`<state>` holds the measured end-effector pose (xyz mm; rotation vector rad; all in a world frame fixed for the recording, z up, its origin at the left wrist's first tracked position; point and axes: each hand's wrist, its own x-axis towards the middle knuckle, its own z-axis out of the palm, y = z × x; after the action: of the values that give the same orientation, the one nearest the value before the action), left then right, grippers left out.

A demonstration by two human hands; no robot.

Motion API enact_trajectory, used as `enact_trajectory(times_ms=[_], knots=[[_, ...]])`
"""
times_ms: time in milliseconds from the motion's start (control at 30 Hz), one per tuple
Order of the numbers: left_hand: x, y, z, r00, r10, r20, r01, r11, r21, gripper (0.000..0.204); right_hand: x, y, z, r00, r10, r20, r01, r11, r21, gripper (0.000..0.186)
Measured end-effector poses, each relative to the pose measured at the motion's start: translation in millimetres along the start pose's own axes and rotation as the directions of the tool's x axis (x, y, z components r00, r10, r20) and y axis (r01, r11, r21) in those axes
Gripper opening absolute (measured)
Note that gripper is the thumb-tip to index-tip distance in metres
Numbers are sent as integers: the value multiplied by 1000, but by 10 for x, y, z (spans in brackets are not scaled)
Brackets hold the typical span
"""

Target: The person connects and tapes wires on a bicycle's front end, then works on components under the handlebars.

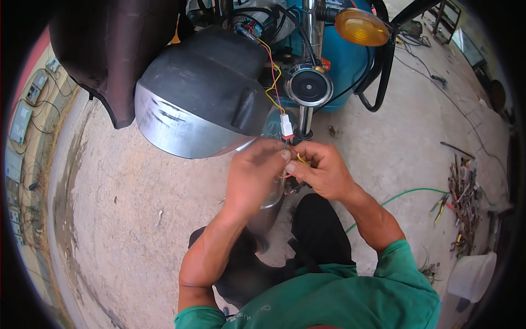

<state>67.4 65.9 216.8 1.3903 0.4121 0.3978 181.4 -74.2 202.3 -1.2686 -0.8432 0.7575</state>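
Observation:
My left hand (257, 170) is closed, pinching thin wires just below a white connector (286, 125) with a red lower end. My right hand (323, 172) meets it from the right, thumb and forefinger closed on thin wires, a short yellow one (302, 159) among them. Pink and yellow wires (273, 82) run from the connector up to a wire bundle. Left of it is a large dark headlamp housing (192, 82) with a scuffed silver band. A chrome fork tube (306, 118) with a round black-and-chrome part (309, 86) stands behind my hands, and a clear plastic piece is partly hidden below them.
A teal body panel (350, 93) and amber indicator (361, 28) sit at upper right, a dark draped piece (93, 44) at upper left. Tools (460, 203), cables and a white container (471, 274) lie on the right floor; boxes with wires (22, 120) line the left edge.

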Motion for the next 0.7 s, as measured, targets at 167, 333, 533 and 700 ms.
enact_trajectory(times_ms=[167,333,533,700], knots=[[57,-47,36,999,-31,8,31,995,-100,14,-97,-26,-134,996,90,2,-90,986,143,14],[48,-84,32,998,-3,57,5,999,-41,22,-177,-82,-194,991,-16,-131,41,981,188,14],[-25,-32,30,985,42,168,-41,999,-9,34,-167,-61,-128,999,-25,-37,31,987,155,10],[-85,-16,9,970,97,222,-136,977,166,43,-114,-93,-143,999,1,-36,2,997,76,11]])
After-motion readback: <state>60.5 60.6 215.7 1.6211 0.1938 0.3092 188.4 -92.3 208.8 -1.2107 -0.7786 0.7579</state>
